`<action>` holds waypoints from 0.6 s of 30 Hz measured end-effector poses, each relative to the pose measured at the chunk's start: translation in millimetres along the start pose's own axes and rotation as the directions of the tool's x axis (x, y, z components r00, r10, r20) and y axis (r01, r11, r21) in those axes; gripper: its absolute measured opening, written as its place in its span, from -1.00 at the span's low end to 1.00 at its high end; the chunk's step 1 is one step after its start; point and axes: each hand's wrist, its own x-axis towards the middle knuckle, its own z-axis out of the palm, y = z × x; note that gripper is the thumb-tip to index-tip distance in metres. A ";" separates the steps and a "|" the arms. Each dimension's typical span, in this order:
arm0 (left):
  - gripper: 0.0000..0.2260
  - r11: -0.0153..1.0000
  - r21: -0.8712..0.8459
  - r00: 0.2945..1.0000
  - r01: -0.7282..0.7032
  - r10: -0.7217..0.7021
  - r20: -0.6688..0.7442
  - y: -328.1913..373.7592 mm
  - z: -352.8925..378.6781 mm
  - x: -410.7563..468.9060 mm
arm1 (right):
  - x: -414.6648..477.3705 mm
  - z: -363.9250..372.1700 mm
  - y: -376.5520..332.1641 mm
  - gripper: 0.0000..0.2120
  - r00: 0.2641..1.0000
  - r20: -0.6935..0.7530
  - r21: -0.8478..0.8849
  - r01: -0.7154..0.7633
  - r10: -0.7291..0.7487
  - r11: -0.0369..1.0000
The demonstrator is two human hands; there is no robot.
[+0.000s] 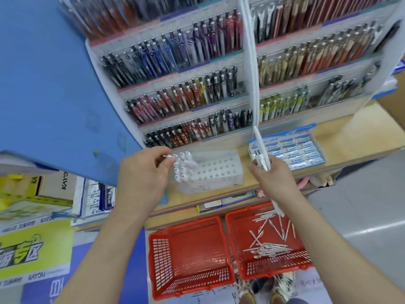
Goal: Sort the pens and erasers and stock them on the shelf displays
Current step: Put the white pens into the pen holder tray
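The tiered pen display [197, 88] fills the far side, its rows packed with pens; a crowded row leaves little room, so a pen forced in there may knock its neighbours askew. On the wooden surface [350, 137] below, an eraser box [291, 150] sits to the right and a clear perforated pen holder [217, 170] in the middle, with white pens only in its left holes. Two red baskets rest near on the floor: the left basket [188, 255] looks empty, the right basket [269, 242] holds loose white pens [267, 246]. The right hand [271, 174] grips a bundle of white pens [260, 156]; a loose grip could spill them. The left hand [142, 170] pinches one pen [173, 157] over the holder; missing a hole could tip it.
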 end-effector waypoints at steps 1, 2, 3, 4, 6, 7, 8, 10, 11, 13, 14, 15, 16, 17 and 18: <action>-0.93 0.999 0.044 1.000 -0.012 0.011 0.012 -2.3 5.6 1.7 | 4.0 2.1 1.8 -0.82 1.000 0.005 -0.046 0.010 -0.010 0.999; -0.92 0.997 0.077 0.999 -0.019 0.017 0.028 -5.4 11.2 3.1 | 6.5 4.6 3.3 -0.84 1.000 0.020 -0.078 0.015 -0.013 0.997; -0.91 0.994 0.105 0.999 -0.023 0.019 0.043 -7.2 16.5 4.2 | 8.5 7.7 5.2 -0.85 0.999 0.034 -0.095 0.016 -0.012 0.995; -0.90 0.992 0.123 0.998 -0.029 0.022 0.056 -8.6 21.1 5.3 | 10.0 10.4 7.4 -0.86 0.999 0.041 -0.108 0.012 -0.008 0.994; -0.87 0.988 0.149 0.996 -0.045 0.032 0.085 -10.9 28.4 7.3 | 11.0 14.8 11.1 -0.87 0.999 0.034 -0.133 -0.007 0.012 0.991; -0.85 0.983 0.171 0.994 -0.059 0.042 0.100 -11.4 31.2 8.3 | 10.8 16.3 12.2 -0.84 0.999 0.028 -0.129 -0.017 0.021 0.992; -0.85 0.978 0.194 0.992 -0.071 0.050 0.112 -12.0 33.5 9.6 | 10.5 17.1 12.6 -0.79 1.000 0.019 -0.118 -0.022 0.024 0.993; -0.84 0.969 0.232 0.990 -0.085 0.056 0.127 -12.9 37.3 12.9 | 10.4 17.7 12.2 -0.71 1.000 0.003 -0.097 -0.028 0.029 0.995; -0.84 0.965 0.247 0.989 -0.088 0.056 0.135 -12.5 39.1 14.2 | 10.2 17.8 11.2 -0.69 0.999 0.004 -0.082 -0.036 0.036 0.996; -0.86 0.961 0.256 0.986 -0.106 0.067 0.154 -12.8 42.8 16.1 | 10.0 18.2 8.5 -0.68 0.999 0.021 -0.049 -0.042 0.043 0.998; -0.87 0.960 0.254 0.983 -0.119 0.078 0.164 -13.3 44.8 17.1 | 10.8 18.4 7.5 -0.70 0.999 0.030 -0.040 -0.039 0.040 0.998; -0.87 0.958 0.255 0.980 -0.128 0.084 0.178 -13.6 46.7 18.1 | 12.2 19.1 7.1 -0.73 0.999 0.037 -0.041 -0.035 0.036 0.999; -0.87 0.956 0.261 0.978 -0.136 0.086 0.192 -13.9 48.2 19.2 | 13.4 19.6 6.4 -0.77 0.999 0.040 -0.053 -0.027 0.029 0.998; -0.86 0.952 0.271 0.976 -0.140 0.086 0.201 -14.1 49.7 20.6 | 14.7 20.1 6.0 -0.79 0.999 0.042 -0.077 -0.020 0.023 0.997; -0.86 0.949 0.281 0.976 -0.140 0.085 0.200 -14.4 50.5 21.8 | 15.8 20.7 5.7 -0.81 0.999 0.042 -0.108 -0.013 0.017 0.994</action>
